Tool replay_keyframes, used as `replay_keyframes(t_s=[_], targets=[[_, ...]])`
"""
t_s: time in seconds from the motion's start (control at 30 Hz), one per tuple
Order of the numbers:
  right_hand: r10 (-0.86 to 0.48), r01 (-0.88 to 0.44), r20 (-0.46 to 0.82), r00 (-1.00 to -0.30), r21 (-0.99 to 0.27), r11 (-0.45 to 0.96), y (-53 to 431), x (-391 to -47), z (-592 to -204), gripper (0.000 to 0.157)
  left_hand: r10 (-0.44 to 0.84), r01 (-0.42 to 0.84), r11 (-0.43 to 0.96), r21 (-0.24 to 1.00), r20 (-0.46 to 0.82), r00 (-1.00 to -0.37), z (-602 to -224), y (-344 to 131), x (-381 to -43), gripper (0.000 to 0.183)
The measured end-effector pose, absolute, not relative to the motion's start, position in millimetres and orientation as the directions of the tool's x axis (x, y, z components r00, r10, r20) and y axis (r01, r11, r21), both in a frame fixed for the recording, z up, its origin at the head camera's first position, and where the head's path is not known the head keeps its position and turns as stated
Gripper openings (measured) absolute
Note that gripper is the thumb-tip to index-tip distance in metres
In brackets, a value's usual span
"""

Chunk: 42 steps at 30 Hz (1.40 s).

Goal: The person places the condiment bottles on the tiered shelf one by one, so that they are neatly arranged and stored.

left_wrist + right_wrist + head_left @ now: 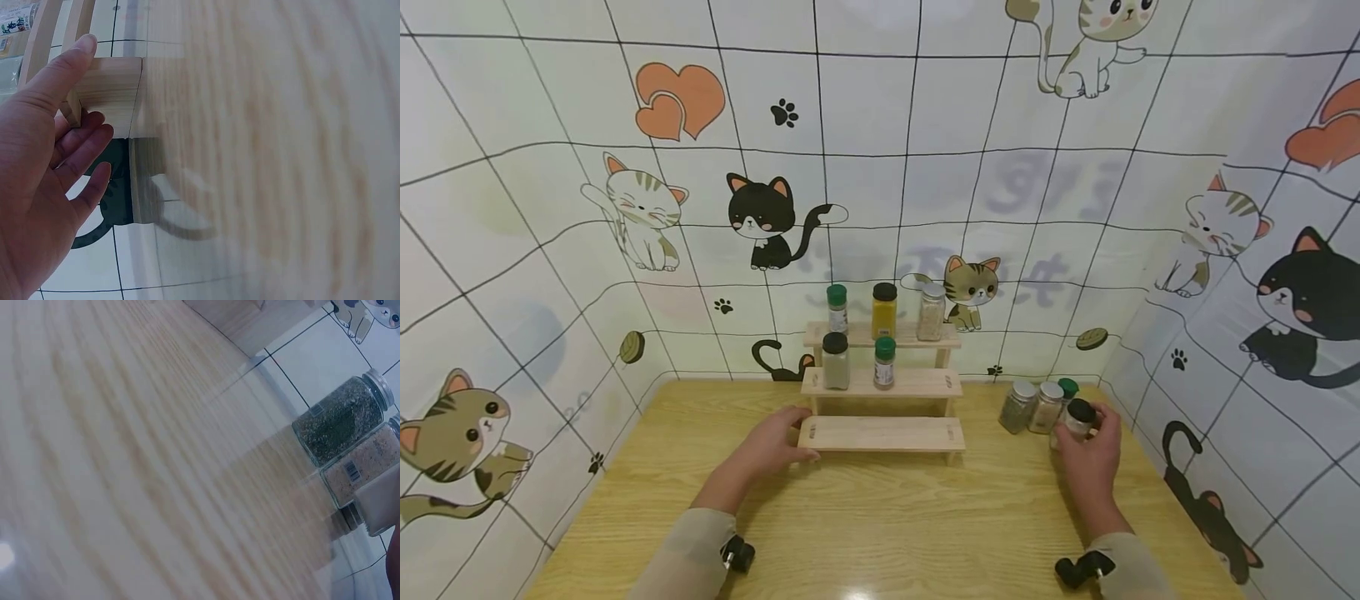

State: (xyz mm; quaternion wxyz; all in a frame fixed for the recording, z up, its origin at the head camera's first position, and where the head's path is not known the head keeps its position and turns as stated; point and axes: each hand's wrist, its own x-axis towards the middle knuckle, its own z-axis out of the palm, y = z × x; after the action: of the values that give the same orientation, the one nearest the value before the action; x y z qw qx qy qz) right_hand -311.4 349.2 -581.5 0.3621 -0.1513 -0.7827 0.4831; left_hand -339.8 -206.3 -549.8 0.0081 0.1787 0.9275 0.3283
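My left hand [772, 444] holds the left end of the lowest step of a three-step wooden rack [880, 433]. In the left wrist view, its thumb lies along the board while the other fingers [84, 147] bend at the rack's end. Over at the right, my right hand [1092, 462] grips a black-capped spice jar [1079, 417] between thumb and fingers. Close beside it stand a jar of dark green herbs [340, 419], a jar of pinkish grains [362, 464] and a green-capped jar [1067, 387]. In the right wrist view, only a sliver of that hand shows.
On the rack's top step stand a green-capped jar [837, 308], a yellow jar [884, 312] and a pale jar [932, 313]. The middle step bears a black-capped jar [836, 362] and a green-capped one [884, 364]. A cat-print sheet [865, 192] surrounds the wooden table [880, 525].
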Motion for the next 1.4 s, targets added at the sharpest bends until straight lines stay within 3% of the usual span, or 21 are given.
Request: replay_keyframes(t_s=[0.43,0.97,1.4], targets=[[0.599,-0.291,0.547,-0.584,-0.831,0.475,322,-310,-555,0.065,0.337,0.325,0.734,0.596,0.095,-0.937,-552,-207,-342,0.078],[0.398,-0.372,0.546,-0.737,-0.82,0.436,274,-321,-521,0.066,0.344,0.334,0.73,0.596,0.102,-0.933,-551,-206,-341,0.075],[0.216,-0.465,0.574,-0.79,-0.79,0.399,232,-343,-494,0.065,0.334,0.323,0.744,0.586,0.093,-0.938,-549,-205,-339,0.077]])
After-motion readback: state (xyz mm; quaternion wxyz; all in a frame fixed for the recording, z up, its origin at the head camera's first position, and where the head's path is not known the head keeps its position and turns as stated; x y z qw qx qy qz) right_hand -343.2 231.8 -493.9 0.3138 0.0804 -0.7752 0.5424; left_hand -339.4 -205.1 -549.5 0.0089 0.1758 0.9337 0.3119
